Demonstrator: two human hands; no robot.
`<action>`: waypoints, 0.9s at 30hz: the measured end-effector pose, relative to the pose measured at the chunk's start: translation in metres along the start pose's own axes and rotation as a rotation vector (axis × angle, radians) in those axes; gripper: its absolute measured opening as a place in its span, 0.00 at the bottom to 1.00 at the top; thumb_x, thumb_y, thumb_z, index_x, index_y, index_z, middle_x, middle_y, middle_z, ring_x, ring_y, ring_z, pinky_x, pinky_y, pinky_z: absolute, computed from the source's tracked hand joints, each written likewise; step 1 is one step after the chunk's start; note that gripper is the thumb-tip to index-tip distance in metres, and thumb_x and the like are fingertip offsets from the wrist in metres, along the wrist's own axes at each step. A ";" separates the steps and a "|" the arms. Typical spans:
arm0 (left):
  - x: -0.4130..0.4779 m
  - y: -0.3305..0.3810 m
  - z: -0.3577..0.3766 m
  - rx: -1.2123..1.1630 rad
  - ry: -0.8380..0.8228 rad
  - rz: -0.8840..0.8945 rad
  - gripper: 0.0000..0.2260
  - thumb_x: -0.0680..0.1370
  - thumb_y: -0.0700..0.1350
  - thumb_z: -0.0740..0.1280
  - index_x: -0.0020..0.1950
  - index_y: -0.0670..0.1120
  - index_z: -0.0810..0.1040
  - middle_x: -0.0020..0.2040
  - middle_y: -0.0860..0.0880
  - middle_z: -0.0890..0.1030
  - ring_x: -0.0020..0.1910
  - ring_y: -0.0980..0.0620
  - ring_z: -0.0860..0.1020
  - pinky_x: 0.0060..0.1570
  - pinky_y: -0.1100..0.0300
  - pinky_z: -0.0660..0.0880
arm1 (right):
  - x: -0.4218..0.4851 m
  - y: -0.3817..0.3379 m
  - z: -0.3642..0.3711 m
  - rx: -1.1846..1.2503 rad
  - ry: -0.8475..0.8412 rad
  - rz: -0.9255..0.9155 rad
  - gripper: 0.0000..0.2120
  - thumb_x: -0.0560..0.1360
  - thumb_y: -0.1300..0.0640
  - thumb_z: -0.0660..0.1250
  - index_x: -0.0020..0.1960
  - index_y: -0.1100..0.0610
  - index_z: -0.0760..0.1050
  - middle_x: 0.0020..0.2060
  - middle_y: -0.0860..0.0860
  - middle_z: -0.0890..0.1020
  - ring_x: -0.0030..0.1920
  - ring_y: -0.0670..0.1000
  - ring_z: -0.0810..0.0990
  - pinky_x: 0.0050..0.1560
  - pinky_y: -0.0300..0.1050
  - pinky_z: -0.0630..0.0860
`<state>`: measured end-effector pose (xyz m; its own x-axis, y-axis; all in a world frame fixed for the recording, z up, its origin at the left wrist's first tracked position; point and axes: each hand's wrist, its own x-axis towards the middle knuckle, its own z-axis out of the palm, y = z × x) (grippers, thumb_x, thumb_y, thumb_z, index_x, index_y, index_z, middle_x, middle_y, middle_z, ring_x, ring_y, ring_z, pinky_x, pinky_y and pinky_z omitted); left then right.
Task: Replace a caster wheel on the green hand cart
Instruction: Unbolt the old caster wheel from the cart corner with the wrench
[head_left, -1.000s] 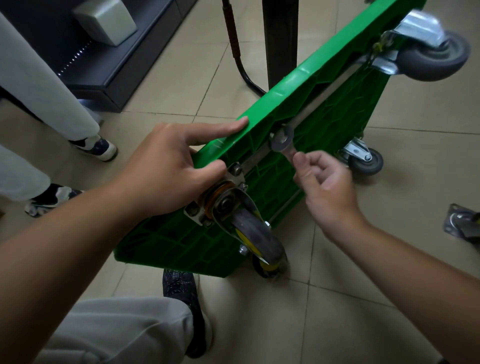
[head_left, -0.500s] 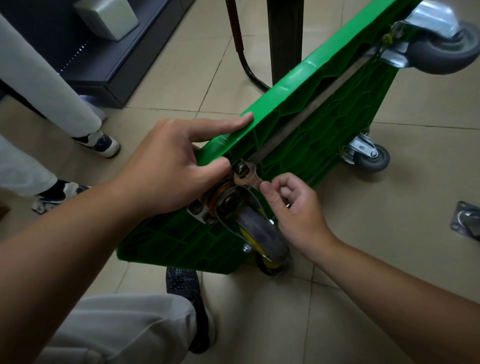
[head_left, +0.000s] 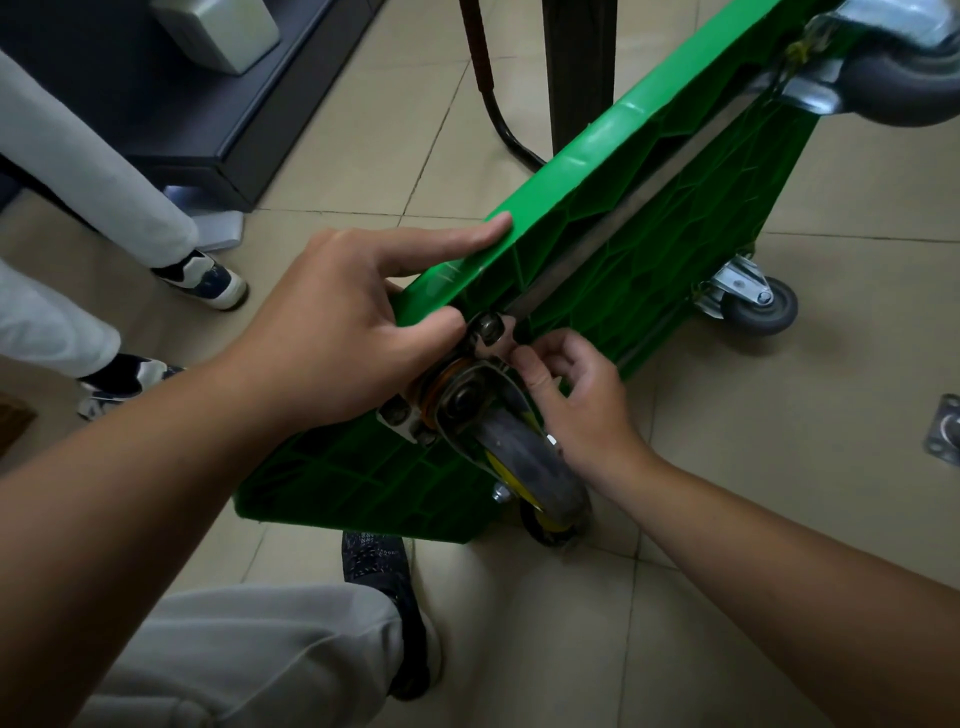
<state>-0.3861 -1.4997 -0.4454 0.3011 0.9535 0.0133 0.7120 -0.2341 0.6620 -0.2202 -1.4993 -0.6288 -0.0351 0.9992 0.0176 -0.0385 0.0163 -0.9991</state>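
Note:
The green hand cart (head_left: 649, 244) stands tilted on its edge, ribbed underside facing me. My left hand (head_left: 343, 317) grips its upper rim, index finger stretched along the edge, thumb by a bolt. A caster wheel (head_left: 524, 467) with a grey tyre, yellow hub and metal fork sits at the near corner on its mounting plate. My right hand (head_left: 571, 400) pinches a small metal wrench (head_left: 491, 332) whose head sits on a bolt of that plate; most of the handle is hidden under my fingers.
Two more casters show on the cart: a large caster (head_left: 904, 88) at top right, a small caster (head_left: 758, 306) lower. A loose caster plate (head_left: 945, 431) lies on the tiles at right. Another person's legs (head_left: 104, 171) stand at left. A black post (head_left: 576, 67) rises behind the cart. My shoe (head_left: 389, 597) is below.
My right hand moved the wrench from the middle rail down left onto a bolt of the near caster plate, then swung lower beside the wheel. My left hand stayed gripping the rim.

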 end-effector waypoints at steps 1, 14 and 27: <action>0.000 0.000 0.000 -0.001 -0.001 0.002 0.27 0.75 0.45 0.67 0.72 0.66 0.75 0.69 0.66 0.77 0.52 0.55 0.86 0.49 0.45 0.85 | 0.002 0.002 0.000 -0.019 0.010 -0.012 0.22 0.71 0.27 0.66 0.45 0.45 0.75 0.41 0.39 0.82 0.46 0.40 0.82 0.46 0.32 0.75; 0.001 0.002 0.001 -0.007 -0.007 0.016 0.27 0.75 0.45 0.67 0.72 0.64 0.75 0.69 0.66 0.76 0.58 0.52 0.84 0.56 0.42 0.83 | 0.032 -0.037 -0.060 -0.617 -0.029 -0.360 0.31 0.73 0.27 0.62 0.38 0.56 0.79 0.30 0.49 0.78 0.36 0.52 0.76 0.47 0.47 0.67; 0.001 0.001 -0.001 0.026 -0.001 0.012 0.27 0.74 0.49 0.68 0.71 0.69 0.75 0.67 0.67 0.78 0.52 0.59 0.85 0.51 0.47 0.85 | 0.062 -0.175 -0.095 -1.196 -0.086 -1.187 0.30 0.78 0.32 0.65 0.42 0.60 0.78 0.40 0.58 0.82 0.48 0.62 0.79 0.56 0.56 0.67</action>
<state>-0.3859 -1.4991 -0.4442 0.3106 0.9503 0.0205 0.7243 -0.2505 0.6423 -0.1209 -1.4367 -0.4564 -0.5969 0.4118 0.6886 0.6413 0.7606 0.1010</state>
